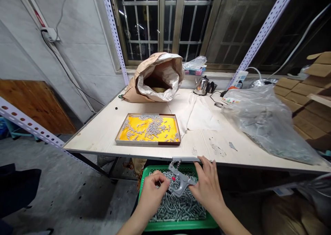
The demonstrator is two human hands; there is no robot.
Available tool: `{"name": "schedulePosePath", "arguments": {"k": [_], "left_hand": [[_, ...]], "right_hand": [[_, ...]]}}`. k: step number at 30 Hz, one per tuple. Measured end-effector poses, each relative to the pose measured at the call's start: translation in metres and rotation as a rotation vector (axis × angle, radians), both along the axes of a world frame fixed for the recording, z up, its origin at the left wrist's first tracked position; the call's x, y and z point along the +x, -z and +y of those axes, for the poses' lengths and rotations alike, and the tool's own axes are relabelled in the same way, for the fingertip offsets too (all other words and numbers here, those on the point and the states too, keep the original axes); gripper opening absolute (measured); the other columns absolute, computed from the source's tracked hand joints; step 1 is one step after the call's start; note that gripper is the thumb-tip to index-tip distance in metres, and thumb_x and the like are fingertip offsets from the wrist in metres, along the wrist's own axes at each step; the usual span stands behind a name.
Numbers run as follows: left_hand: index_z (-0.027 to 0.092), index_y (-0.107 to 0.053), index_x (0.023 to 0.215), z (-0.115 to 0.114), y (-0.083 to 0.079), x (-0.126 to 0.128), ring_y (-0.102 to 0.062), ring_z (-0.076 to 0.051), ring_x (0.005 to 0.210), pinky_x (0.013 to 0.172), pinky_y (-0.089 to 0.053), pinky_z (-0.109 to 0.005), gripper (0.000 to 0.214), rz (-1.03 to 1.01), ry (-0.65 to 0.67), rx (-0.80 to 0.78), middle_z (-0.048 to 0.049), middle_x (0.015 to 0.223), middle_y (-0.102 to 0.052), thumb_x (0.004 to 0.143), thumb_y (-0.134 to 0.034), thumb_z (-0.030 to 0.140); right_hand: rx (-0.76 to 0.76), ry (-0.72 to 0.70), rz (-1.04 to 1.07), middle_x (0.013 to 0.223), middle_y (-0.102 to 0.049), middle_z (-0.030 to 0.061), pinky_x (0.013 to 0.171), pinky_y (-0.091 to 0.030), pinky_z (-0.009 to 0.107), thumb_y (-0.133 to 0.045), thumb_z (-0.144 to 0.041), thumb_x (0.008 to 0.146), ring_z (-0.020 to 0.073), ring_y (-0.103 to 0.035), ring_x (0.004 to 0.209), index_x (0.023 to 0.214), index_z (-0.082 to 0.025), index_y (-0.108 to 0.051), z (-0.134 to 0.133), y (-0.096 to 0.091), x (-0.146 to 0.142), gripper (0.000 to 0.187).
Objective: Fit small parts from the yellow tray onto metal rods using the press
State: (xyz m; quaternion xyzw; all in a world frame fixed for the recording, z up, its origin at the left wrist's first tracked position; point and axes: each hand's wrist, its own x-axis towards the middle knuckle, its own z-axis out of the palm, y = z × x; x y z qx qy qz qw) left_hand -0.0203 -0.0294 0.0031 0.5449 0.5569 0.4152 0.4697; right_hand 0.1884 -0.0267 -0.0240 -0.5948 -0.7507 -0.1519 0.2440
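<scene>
My right hand (209, 184) grips a grey metal hand tool (181, 185), which has a coil spring, a red part and a curved frame. Its long flat handle rests at the table's front edge. Close to the tool's left end, the thumb and forefinger of my left hand (154, 190) are pinched together; whatever is between them is too small to make out. Below both hands is a green plastic basket (178, 225) filled with loose metal screws (178, 207). On the table, a shallow box (137, 143) with a yellow bottom holds many small metal pieces (155, 127), heaped near its middle.
Behind the box lies an open paper sack (157, 79) on the white table (103, 138). A metal kettle (202, 85) stands farther back. Toward the right are a large clear plastic bag (274, 121) and stacked cardboard (310, 104). Perforated metal posts (115, 35) rise at the table's sides.
</scene>
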Motion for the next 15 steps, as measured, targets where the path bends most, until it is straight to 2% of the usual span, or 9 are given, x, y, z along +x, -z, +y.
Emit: {"name": "schedulePosePath", "arguments": {"k": [2, 4, 6, 7, 9, 10, 12, 15], "left_hand": [[0.018, -0.059, 0.056, -0.003, 0.004, -0.007, -0.054, -0.019, 0.07, 0.067, -0.041, -0.03, 0.028, 0.086, 0.004, 0.037, -0.0043, 0.067, -0.057, 0.077, -0.058, 0.036], [0.018, -0.063, 0.063, -0.001, 0.006, -0.016, -0.057, -0.02, 0.074, 0.071, -0.043, -0.03, 0.024, 0.205, 0.135, 0.037, -0.0051, 0.072, -0.062, 0.079, -0.059, 0.036], [0.017, -0.069, 0.083, 0.015, 0.001, -0.026, -0.061, -0.022, 0.082, 0.076, -0.046, -0.03, 0.022, 0.356, 0.254, 0.052, -0.007, 0.084, -0.067, 0.078, -0.063, 0.037], [0.016, -0.069, 0.095, 0.03, -0.004, -0.03, -0.062, -0.022, 0.087, 0.079, -0.046, -0.029, 0.027, 0.468, 0.254, 0.078, -0.0082, 0.092, -0.069, 0.079, -0.063, 0.038], [0.013, -0.064, 0.111, 0.072, -0.017, -0.039, -0.062, -0.022, 0.096, 0.086, -0.045, -0.028, 0.035, 0.737, 0.129, 0.153, -0.0118, 0.105, -0.069, 0.085, -0.058, 0.035], [0.013, -0.064, 0.112, 0.098, -0.025, -0.044, -0.062, -0.022, 0.099, 0.088, -0.045, -0.028, 0.032, 0.912, 0.045, 0.166, -0.0119, 0.107, -0.069, 0.088, -0.052, 0.032], [0.009, -0.063, 0.112, 0.152, -0.038, -0.054, -0.059, -0.027, 0.107, 0.091, -0.043, -0.034, 0.033, 1.016, -0.062, 0.156, -0.018, 0.112, -0.066, 0.091, -0.043, 0.023], [0.004, -0.068, 0.096, 0.212, -0.049, -0.067, -0.062, -0.034, 0.1, 0.083, -0.046, -0.038, 0.023, 1.112, -0.073, 0.089, -0.0246, 0.101, -0.068, 0.081, -0.053, 0.014]], "right_hand": [[0.0, 0.004, -0.004, 0.128, -0.045, 0.0173, 0.109, -0.023, 0.06, -0.055, -0.023, 0.065, 0.0337, -0.038, 0.126, 0.117, -0.013, -0.046, -0.008, 0.011, 0.008, 0.053], [0.005, 0.0, -0.012, 0.129, -0.045, 0.0163, 0.109, -0.023, 0.061, -0.054, -0.025, 0.068, 0.0335, -0.039, 0.126, 0.116, -0.015, -0.046, -0.015, 0.021, 0.018, 0.05], [-0.003, 0.001, -0.011, 0.129, -0.046, 0.0156, 0.109, -0.022, 0.061, -0.054, -0.027, 0.07, 0.0336, -0.041, 0.124, 0.115, -0.017, -0.046, -0.02, 0.028, 0.027, 0.047], [-0.011, 0.008, -0.008, 0.128, -0.046, 0.0155, 0.109, -0.022, 0.062, -0.055, -0.028, 0.07, 0.0339, -0.041, 0.124, 0.115, -0.017, -0.046, -0.022, 0.031, 0.03, 0.047], [-0.026, 0.018, -0.004, 0.128, -0.046, 0.0157, 0.108, -0.022, 0.062, -0.056, -0.028, 0.069, 0.0346, -0.041, 0.123, 0.114, -0.017, -0.046, -0.024, 0.035, 0.035, 0.048], [-0.028, 0.019, -0.004, 0.128, -0.046, 0.0158, 0.108, -0.022, 0.063, -0.056, -0.027, 0.067, 0.0349, -0.041, 0.123, 0.114, -0.017, -0.046, -0.025, 0.036, 0.037, 0.049], [-0.023, 0.022, -0.003, 0.128, -0.045, 0.0158, 0.108, -0.022, 0.063, -0.055, -0.025, 0.064, 0.0352, -0.041, 0.123, 0.113, -0.017, -0.046, -0.024, 0.038, 0.037, 0.051], [-0.008, 0.025, -0.001, 0.127, -0.045, 0.0161, 0.107, -0.023, 0.063, -0.055, -0.024, 0.063, 0.035, -0.042, 0.121, 0.112, -0.017, -0.047, -0.022, 0.04, 0.036, 0.051]]}}
